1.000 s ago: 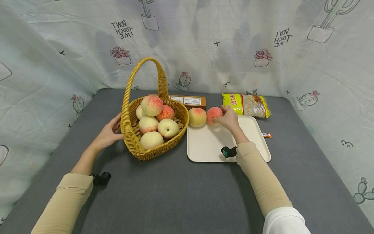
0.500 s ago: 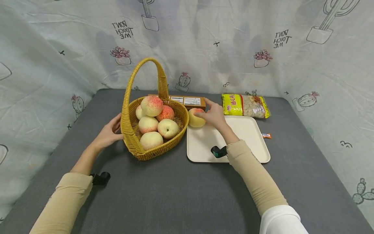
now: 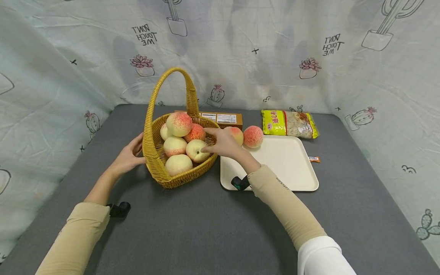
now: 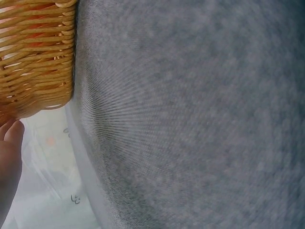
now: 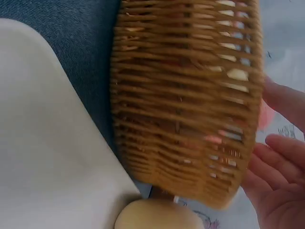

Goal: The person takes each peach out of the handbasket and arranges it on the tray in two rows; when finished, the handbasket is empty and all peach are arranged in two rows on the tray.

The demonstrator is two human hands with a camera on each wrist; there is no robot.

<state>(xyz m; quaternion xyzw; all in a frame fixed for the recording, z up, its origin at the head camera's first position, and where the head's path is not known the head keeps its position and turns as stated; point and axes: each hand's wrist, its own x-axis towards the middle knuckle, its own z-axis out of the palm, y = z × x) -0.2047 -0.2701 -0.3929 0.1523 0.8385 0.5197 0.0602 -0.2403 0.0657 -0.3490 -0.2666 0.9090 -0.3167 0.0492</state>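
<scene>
A yellow woven basket (image 3: 183, 179) with a tall handle holds several peaches, among them a pale one (image 3: 197, 152) at its right. My left hand (image 3: 125, 157) rests against the basket's left end, thumb and fingers apart; in the left wrist view its fingers (image 4: 14, 136) touch the wicker. Above the basket's right rim reaches my right hand (image 3: 226, 144), thumb beside the pale peach and forefinger near a redder one (image 3: 195, 132). In the right wrist view, nothing shows within its spread fingers. A red peach (image 3: 253, 136) and a partly hidden yellow-red peach (image 3: 236, 133) sit at the tray's back-left edge.
The cream rectangular tray (image 3: 282, 168) lies right of the basket. Behind stand a brown box (image 3: 229, 120) and a yellow food bag (image 3: 290, 124). A small orange wrapper (image 3: 314, 159) lies beyond the tray's right edge. A printed cloth encloses the grey table (image 3: 192, 229).
My right hand has moved left from the red peach, past the yellow-red peach, to the basket's right side. Both peaches remain by the tray. The left hand and basket have stayed put.
</scene>
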